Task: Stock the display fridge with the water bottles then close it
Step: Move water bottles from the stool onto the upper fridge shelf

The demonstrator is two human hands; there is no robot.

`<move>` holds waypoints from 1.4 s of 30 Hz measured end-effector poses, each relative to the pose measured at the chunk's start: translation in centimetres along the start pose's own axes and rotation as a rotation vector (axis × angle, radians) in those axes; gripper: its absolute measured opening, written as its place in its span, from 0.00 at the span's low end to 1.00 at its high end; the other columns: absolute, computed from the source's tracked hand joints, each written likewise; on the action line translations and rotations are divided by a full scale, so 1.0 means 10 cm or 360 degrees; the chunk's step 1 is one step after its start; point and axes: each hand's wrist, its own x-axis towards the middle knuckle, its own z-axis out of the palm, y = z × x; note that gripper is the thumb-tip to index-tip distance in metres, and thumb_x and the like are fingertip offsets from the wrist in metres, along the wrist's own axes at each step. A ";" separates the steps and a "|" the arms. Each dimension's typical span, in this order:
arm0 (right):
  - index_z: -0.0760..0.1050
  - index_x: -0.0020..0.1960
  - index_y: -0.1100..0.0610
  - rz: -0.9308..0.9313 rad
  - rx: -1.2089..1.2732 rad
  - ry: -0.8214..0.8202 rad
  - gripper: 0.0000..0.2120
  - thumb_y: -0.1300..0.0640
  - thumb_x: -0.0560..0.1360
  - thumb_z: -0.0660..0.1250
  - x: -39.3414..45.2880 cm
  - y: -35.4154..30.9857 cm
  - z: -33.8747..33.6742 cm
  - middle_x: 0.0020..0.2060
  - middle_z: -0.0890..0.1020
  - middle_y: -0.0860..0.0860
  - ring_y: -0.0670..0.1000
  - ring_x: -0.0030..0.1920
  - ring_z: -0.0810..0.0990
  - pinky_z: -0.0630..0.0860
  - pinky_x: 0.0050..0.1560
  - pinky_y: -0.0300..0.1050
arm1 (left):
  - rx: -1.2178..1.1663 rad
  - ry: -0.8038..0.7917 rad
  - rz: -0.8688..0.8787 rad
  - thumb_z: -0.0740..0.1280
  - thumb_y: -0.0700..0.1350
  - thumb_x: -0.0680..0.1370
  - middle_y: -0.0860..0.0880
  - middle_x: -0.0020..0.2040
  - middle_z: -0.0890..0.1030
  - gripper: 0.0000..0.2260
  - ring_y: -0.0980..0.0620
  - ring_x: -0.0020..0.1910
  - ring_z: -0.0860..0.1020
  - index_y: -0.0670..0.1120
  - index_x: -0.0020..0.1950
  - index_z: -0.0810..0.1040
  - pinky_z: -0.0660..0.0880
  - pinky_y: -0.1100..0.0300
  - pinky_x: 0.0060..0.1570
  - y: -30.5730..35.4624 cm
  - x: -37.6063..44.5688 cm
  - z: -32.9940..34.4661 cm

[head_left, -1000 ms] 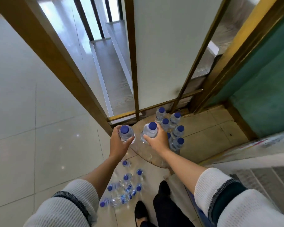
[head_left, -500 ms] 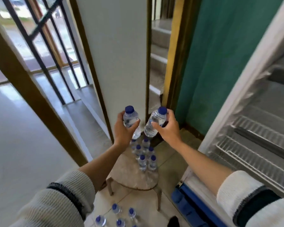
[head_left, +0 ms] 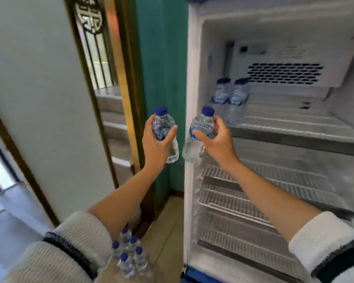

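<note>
Water bottles: two in transit, one per hand, both at frame centre just outside the display fridge (head_left: 194, 58) opening. Left hand (head_left: 157, 139) wraps fingers + thumb round the left bottle (head_left: 165, 131) at label height, cap up, roughly upright; it sits in front of the teal wall (head_left: 161, 48), at 9 o'clock of the fridge frame. Right hand (head_left: 215, 137) grips the right bottle (head_left: 198, 133) round the shoulder, cap tipped toward 1 o'clock, base swung low. Probably angled to lead cap-first over the shelf lip.

Mid-body grips leave bases free, so each can be set down standing w/o regrip.

Top shelf (head_left: 294, 123) already carries a few stocked bottles (head_left: 229, 94) at back-left corner, approx 12 o'clock from the right hand; count unclear, blurred. Likely filling from the back corner outward so the front stays reachable. Lower wire shelves (head_left: 253, 197) look bare.

Spare bottles (head_left: 129, 254) cluster at 6 o'clock, below left forearm. Support hidden. Plenty left; task looks early. Door out of view.
</note>
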 end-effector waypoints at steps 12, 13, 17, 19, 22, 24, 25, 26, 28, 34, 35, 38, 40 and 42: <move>0.71 0.63 0.54 -0.0064 -0.0275 0.0273 0.21 0.56 0.73 0.73 0.80 -0.18 -1.80 0.53 0.80 0.47 0.43 0.51 0.80 0.77 0.50 0.38 | -0.0190 -0.0217 0.0097 0.71 0.60 0.72 0.48 0.70 0.71 0.36 0.49 0.68 0.71 0.48 0.74 0.62 0.69 0.47 0.68 0.51 0.43 1.56; 0.70 0.64 0.53 -0.0040 -0.0301 0.0267 0.22 0.56 0.73 0.73 0.88 -0.14 -1.89 0.53 0.80 0.47 0.41 0.49 0.79 0.76 0.49 0.36 | -0.0192 -0.0212 0.0091 0.71 0.59 0.73 0.48 0.70 0.71 0.35 0.49 0.68 0.71 0.47 0.74 0.62 0.69 0.47 0.68 0.52 0.44 1.66; 0.69 0.66 0.55 0.0063 -0.0373 0.0241 0.24 0.57 0.73 0.73 1.19 0.15 -2.09 0.53 0.78 0.47 0.39 0.47 0.77 0.75 0.45 0.29 | -0.0215 -0.0135 0.0062 0.72 0.54 0.73 0.47 0.67 0.73 0.33 0.50 0.64 0.73 0.46 0.73 0.63 0.71 0.49 0.66 0.53 0.48 1.98; 0.68 0.66 0.55 0.0120 -0.0383 0.0223 0.24 0.57 0.73 0.73 1.35 0.30 -2.11 0.55 0.77 0.48 0.41 0.47 0.75 0.73 0.44 0.30 | -0.0190 -0.0117 0.0065 0.73 0.54 0.73 0.47 0.66 0.73 0.33 0.50 0.64 0.74 0.46 0.73 0.64 0.72 0.48 0.65 0.50 0.50 2.10; 0.66 0.68 0.54 0.0210 -0.0363 0.0164 0.27 0.54 0.73 0.72 1.59 0.49 -2.06 0.55 0.76 0.46 0.44 0.50 0.75 0.70 0.41 0.31 | -0.0142 -0.0105 0.0085 0.73 0.55 0.72 0.47 0.66 0.73 0.33 0.50 0.64 0.74 0.46 0.73 0.64 0.72 0.48 0.65 0.42 0.52 2.21; 0.67 0.68 0.54 0.0199 -0.0370 0.0099 0.28 0.53 0.72 0.73 1.74 0.63 -2.01 0.56 0.77 0.47 0.48 0.53 0.77 0.72 0.45 0.36 | -0.0104 -0.0067 0.0097 0.73 0.54 0.72 0.48 0.66 0.73 0.34 0.51 0.65 0.73 0.46 0.73 0.65 0.71 0.50 0.66 0.36 0.52 2.26; 0.68 0.67 0.54 0.0184 -0.0373 0.0056 0.27 0.53 0.72 0.74 1.81 0.69 -1.99 0.55 0.78 0.48 0.48 0.52 0.78 0.72 0.45 0.36 | -0.0101 -0.0040 0.0095 0.74 0.55 0.72 0.48 0.67 0.73 0.34 0.51 0.65 0.73 0.46 0.73 0.65 0.71 0.50 0.66 0.34 0.52 2.27; 0.68 0.67 0.54 0.0179 -0.0364 0.0015 0.27 0.54 0.72 0.74 1.87 0.75 -1.97 0.54 0.78 0.48 0.48 0.52 0.78 0.73 0.46 0.35 | -0.0105 -0.0016 0.0089 0.74 0.55 0.72 0.49 0.67 0.73 0.34 0.52 0.65 0.73 0.46 0.73 0.65 0.71 0.51 0.66 0.33 0.51 2.28; 0.67 0.67 0.56 0.0190 -0.0326 -0.0054 0.28 0.55 0.71 0.74 1.97 0.86 -1.95 0.56 0.78 0.50 0.50 0.55 0.79 0.76 0.51 0.40 | -0.0097 0.0044 0.0072 0.74 0.53 0.72 0.50 0.67 0.73 0.33 0.53 0.65 0.72 0.47 0.73 0.65 0.71 0.54 0.67 0.32 0.52 2.29; 0.63 0.69 0.57 0.0375 -0.0192 -0.0145 0.30 0.54 0.72 0.73 2.08 1.04 -1.95 0.57 0.76 0.55 0.46 0.46 0.76 0.71 0.39 0.37 | -0.0040 0.0143 0.0115 0.74 0.54 0.71 0.60 0.62 0.71 0.30 0.70 0.60 0.70 0.53 0.69 0.66 0.67 0.73 0.59 0.29 0.52 2.33; 0.63 0.69 0.56 0.0388 -0.0184 -0.0182 0.31 0.54 0.72 0.73 2.09 1.05 -1.96 0.58 0.76 0.55 0.47 0.46 0.76 0.70 0.37 0.37 | -0.0030 0.0158 0.0126 0.74 0.53 0.72 0.62 0.60 0.70 0.29 0.75 0.58 0.68 0.54 0.69 0.65 0.65 0.78 0.55 0.30 0.51 2.34; 0.61 0.71 0.52 0.0440 -0.0168 -0.0318 0.36 0.53 0.69 0.76 2.07 1.04 -2.02 0.58 0.76 0.53 0.49 0.50 0.77 0.74 0.38 0.40 | 0.0005 0.0164 0.0176 0.75 0.52 0.72 0.59 0.59 0.69 0.30 0.75 0.57 0.68 0.51 0.70 0.65 0.64 0.81 0.53 0.30 0.50 2.34; 0.60 0.71 0.49 0.0475 -0.0223 -0.0372 0.38 0.54 0.68 0.77 2.01 1.07 -2.06 0.56 0.76 0.51 0.50 0.53 0.77 0.76 0.42 0.44 | 0.0058 0.0120 0.0209 0.75 0.51 0.72 0.57 0.62 0.68 0.33 0.72 0.58 0.68 0.48 0.72 0.63 0.64 0.80 0.56 0.29 0.46 2.34; 0.62 0.70 0.48 0.0491 -0.0321 -0.0417 0.36 0.54 0.68 0.77 1.96 1.11 -2.06 0.57 0.75 0.52 0.53 0.55 0.77 0.76 0.43 0.45 | 0.0116 0.0043 0.0274 0.75 0.45 0.72 0.56 0.64 0.66 0.36 0.71 0.61 0.67 0.46 0.75 0.59 0.63 0.79 0.59 0.27 0.43 2.32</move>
